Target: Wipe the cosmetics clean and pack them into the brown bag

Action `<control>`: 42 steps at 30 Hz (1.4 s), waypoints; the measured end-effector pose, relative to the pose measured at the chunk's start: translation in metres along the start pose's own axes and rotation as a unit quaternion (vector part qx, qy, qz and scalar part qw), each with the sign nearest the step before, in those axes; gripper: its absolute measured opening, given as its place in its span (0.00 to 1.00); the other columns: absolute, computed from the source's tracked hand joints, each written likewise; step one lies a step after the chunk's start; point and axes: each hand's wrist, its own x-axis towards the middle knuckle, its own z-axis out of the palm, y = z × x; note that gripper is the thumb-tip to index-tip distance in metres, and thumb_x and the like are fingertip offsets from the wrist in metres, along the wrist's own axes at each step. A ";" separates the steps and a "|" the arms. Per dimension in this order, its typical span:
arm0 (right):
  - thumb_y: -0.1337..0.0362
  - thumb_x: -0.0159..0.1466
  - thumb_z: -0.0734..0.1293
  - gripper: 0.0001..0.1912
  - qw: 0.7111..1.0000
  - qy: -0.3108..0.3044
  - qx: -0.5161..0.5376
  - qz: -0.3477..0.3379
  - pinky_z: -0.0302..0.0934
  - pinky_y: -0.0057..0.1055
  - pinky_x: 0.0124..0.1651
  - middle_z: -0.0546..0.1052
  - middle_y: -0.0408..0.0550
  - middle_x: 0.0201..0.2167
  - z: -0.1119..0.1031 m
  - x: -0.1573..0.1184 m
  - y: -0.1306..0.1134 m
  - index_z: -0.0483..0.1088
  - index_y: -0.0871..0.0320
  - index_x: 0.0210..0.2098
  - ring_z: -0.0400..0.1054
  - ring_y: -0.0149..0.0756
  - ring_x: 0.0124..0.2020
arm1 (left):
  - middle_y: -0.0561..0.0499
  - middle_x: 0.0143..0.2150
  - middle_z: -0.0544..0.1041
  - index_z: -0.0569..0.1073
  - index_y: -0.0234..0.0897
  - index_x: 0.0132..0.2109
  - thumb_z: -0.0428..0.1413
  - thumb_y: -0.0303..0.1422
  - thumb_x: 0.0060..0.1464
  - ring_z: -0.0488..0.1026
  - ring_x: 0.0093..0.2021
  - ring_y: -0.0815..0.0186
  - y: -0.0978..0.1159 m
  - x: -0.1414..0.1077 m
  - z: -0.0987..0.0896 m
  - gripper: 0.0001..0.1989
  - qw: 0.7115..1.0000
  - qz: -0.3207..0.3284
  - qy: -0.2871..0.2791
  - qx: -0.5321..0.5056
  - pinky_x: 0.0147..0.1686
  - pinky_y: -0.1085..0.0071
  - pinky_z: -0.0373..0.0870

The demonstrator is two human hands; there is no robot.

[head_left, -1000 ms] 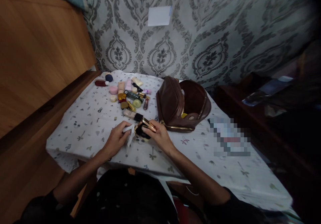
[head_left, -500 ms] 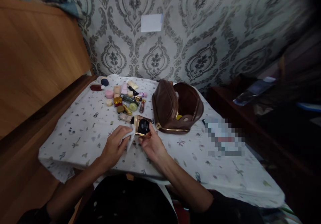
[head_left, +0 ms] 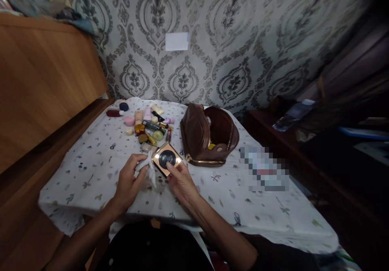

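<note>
My right hand (head_left: 181, 180) grips a square gold compact (head_left: 161, 157) with a round black centre, thumb on its face. My left hand (head_left: 129, 180) pinches a crumpled white wipe (head_left: 151, 173) against the compact's left edge. Both hands are above the front part of the table. Just beyond them lies a spread of cosmetics, among them a pink jar (head_left: 129, 120), a dark green tube (head_left: 153, 127), a light green round pot (head_left: 158, 135) and a beige tube (head_left: 138, 117). A brown cosmetic bag (head_left: 197, 135) stands unzipped to the right, something yellow inside it.
A white patterned cloth (head_left: 212, 198) covers the table. On its right lies a blurred-out flat item (head_left: 264, 167). A wooden cabinet (head_left: 48, 60) borders the left side; a plastic bottle (head_left: 293, 115) lies on dark furniture at right.
The compact has turned in my right hand, its gold face now tilted and catching light. My left hand has moved slightly left and down with the wipe. The camera view has shifted.
</note>
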 end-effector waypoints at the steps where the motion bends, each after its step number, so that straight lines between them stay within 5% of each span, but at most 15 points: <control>1: 0.58 0.50 0.78 0.24 1.000 -0.005 0.013 -0.005 0.69 0.30 0.45 0.78 0.43 0.48 0.003 -0.002 -0.001 0.71 0.50 0.45 0.73 0.37 0.47 | 0.49 0.43 0.74 0.69 0.40 0.48 0.51 0.32 0.62 0.72 0.44 0.63 0.000 0.001 -0.001 0.08 1.000 0.008 0.003 0.008 0.45 0.68 0.69; 5: 0.57 0.52 0.77 0.26 0.995 -0.036 0.097 -0.006 0.67 0.33 0.51 0.78 0.42 0.50 0.013 -0.008 -0.005 0.71 0.50 0.49 0.72 0.37 0.49 | 0.48 0.44 0.73 0.69 0.39 0.49 0.48 0.29 0.63 0.72 0.47 0.62 0.000 0.003 -0.001 0.09 0.996 0.064 0.009 0.062 0.48 0.66 0.70; 11: 0.42 0.59 0.68 0.28 0.977 -0.107 0.179 0.036 0.66 0.36 0.52 0.76 0.46 0.53 0.020 -0.012 -0.007 0.73 0.53 0.51 0.71 0.39 0.50 | 0.47 0.46 0.72 0.70 0.38 0.52 0.47 0.25 0.64 0.72 0.48 0.63 -0.005 0.003 0.000 0.13 0.988 0.103 -0.007 0.115 0.51 0.66 0.71; 18: 0.45 0.62 0.67 0.24 0.979 -0.078 0.178 0.062 0.64 0.33 0.51 0.76 0.44 0.54 0.020 -0.011 0.012 0.71 0.50 0.53 0.70 0.36 0.49 | 0.45 0.46 0.72 0.72 0.37 0.52 0.47 0.26 0.63 0.71 0.49 0.60 -0.001 0.014 0.006 0.14 0.989 0.097 -0.005 0.109 0.51 0.62 0.70; 29: 0.47 0.66 0.63 0.22 0.954 -0.060 0.254 0.146 0.67 0.29 0.49 0.80 0.47 0.43 0.015 -0.002 0.004 0.75 0.58 0.45 0.73 0.34 0.44 | 0.40 0.47 0.73 0.73 0.33 0.50 0.46 0.18 0.59 0.68 0.48 0.58 0.013 -0.007 0.011 0.17 0.941 0.289 -0.116 0.134 0.48 0.60 0.72; 34: 0.51 0.67 0.64 0.18 0.946 -0.054 0.283 0.151 0.70 0.32 0.40 0.81 0.47 0.40 0.014 0.002 -0.001 0.73 0.56 0.47 0.74 0.35 0.38 | 0.42 0.49 0.71 0.72 0.36 0.52 0.47 0.17 0.59 0.68 0.50 0.61 0.004 -0.009 0.000 0.18 0.968 0.228 -0.056 0.092 0.49 0.63 0.71; 42: 0.55 0.68 0.58 0.16 0.924 0.036 0.307 0.227 0.71 0.40 0.38 0.81 0.49 0.31 0.013 0.001 -0.001 0.73 0.59 0.37 0.75 0.39 0.32 | 0.49 0.45 0.75 0.75 0.40 0.47 0.54 0.31 0.61 0.72 0.47 0.62 0.018 0.002 -0.007 0.09 0.991 -0.023 0.000 -0.133 0.48 0.68 0.69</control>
